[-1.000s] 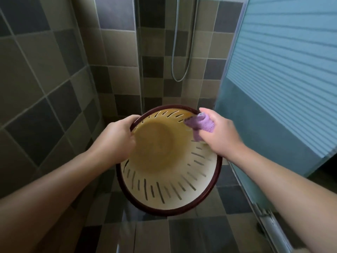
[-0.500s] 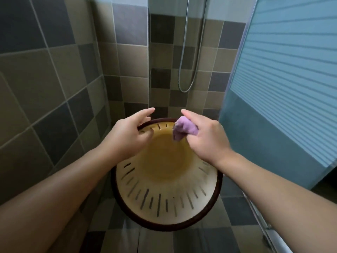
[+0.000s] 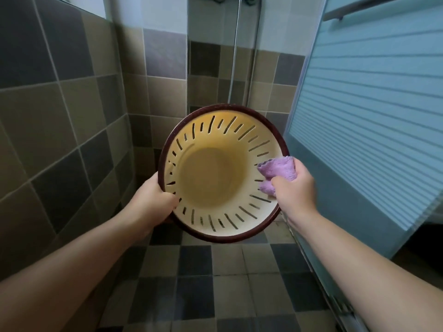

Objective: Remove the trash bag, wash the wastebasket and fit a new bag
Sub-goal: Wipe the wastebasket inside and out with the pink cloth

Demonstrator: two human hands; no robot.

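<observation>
A cream wastebasket [image 3: 206,178] with a dark maroon rim and slotted walls is held up in the air, its mouth turned toward me, with no bag inside. My left hand [image 3: 151,202] grips the rim at its lower left, thumb inside. My right hand [image 3: 293,188] holds a bunched purple cloth [image 3: 278,170] against the inner wall at the basket's right side.
I stand in a tiled shower corner. A shower hose [image 3: 233,58] hangs down the back wall. A ribbed frosted sliding door [image 3: 369,121] closes off the right side, with its floor track [image 3: 335,298] running along the checkered floor [image 3: 215,283].
My left hand moved from the basket's upper rim down to its lower left and took a grip. My right hand swept the cloth from the top edge round to the right wall.
</observation>
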